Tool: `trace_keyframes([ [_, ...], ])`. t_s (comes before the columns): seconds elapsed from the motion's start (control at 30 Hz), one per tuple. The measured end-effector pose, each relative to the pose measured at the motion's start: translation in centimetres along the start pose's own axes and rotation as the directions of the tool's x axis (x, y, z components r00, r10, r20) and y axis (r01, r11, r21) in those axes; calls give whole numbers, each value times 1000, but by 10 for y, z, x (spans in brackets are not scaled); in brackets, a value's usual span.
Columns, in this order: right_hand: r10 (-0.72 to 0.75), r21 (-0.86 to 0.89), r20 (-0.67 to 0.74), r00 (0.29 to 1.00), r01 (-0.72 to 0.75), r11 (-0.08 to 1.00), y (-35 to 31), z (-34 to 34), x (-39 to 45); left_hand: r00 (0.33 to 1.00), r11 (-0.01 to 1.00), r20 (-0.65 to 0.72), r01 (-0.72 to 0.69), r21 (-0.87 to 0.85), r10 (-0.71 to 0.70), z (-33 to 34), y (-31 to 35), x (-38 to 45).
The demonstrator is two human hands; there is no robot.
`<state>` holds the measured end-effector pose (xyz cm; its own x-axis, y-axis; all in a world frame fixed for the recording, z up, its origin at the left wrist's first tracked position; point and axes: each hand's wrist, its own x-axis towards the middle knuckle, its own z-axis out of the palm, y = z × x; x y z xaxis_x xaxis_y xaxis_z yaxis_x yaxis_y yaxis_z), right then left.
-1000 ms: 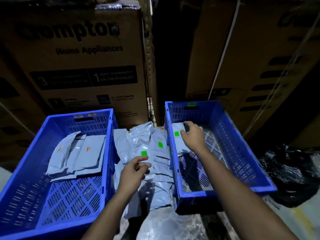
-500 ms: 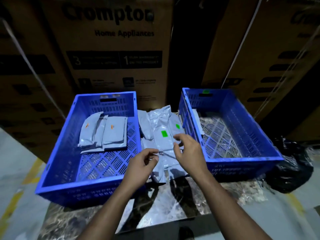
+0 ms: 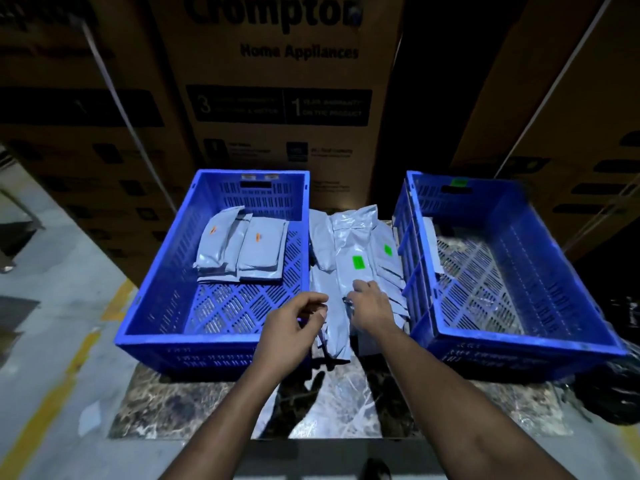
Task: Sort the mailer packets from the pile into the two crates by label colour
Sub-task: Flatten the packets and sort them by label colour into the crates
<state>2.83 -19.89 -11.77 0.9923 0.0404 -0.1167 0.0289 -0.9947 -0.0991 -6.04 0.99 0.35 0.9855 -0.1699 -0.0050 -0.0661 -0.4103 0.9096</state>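
Note:
A pile of grey mailer packets [image 3: 346, 230] lies between two blue crates on a marble slab. The top packet [image 3: 349, 244] carries a green label, and a second green label shows on a packet [image 3: 387, 250] beside it. My right hand [image 3: 372, 306] grips the near end of the top packet, fingers curled over it. My left hand [image 3: 294, 327] hovers loosely curled at the pile's near left edge and holds nothing that I can see. Several orange-labelled packets [image 3: 242, 252] lie in the left crate [image 3: 156, 271]. One packet [image 3: 431, 242] leans on the right crate's [image 3: 554, 258] left wall.
Tall cardboard appliance boxes [image 3: 277, 98] stand close behind the crates. A black plastic bag [image 3: 613, 389] lies at the right crate's near corner. The marble slab [image 3: 166, 403] sits on a grey floor with a yellow line [image 3: 69, 368] to the left.
My right hand left the right crate, came back to the pile and took hold of the green-labelled top packet. My left hand stayed by the pile's near edge.

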Motion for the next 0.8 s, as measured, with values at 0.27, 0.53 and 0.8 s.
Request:
trace_keyframes([
  [0.27,16,120,-291,956,20,993,3,2,1,999,1000,-54,2,-7,-2,-11,-4,1],
  [0.53,195,442,-714,672,218,870,-15,-66,-53,998,984,19,60,-166,-58,-10,4,3],
  [0.8,182,417,-803,567,317,852,-14,-91,-171,934,684,224,357,-636,-279,12,7,4],
])
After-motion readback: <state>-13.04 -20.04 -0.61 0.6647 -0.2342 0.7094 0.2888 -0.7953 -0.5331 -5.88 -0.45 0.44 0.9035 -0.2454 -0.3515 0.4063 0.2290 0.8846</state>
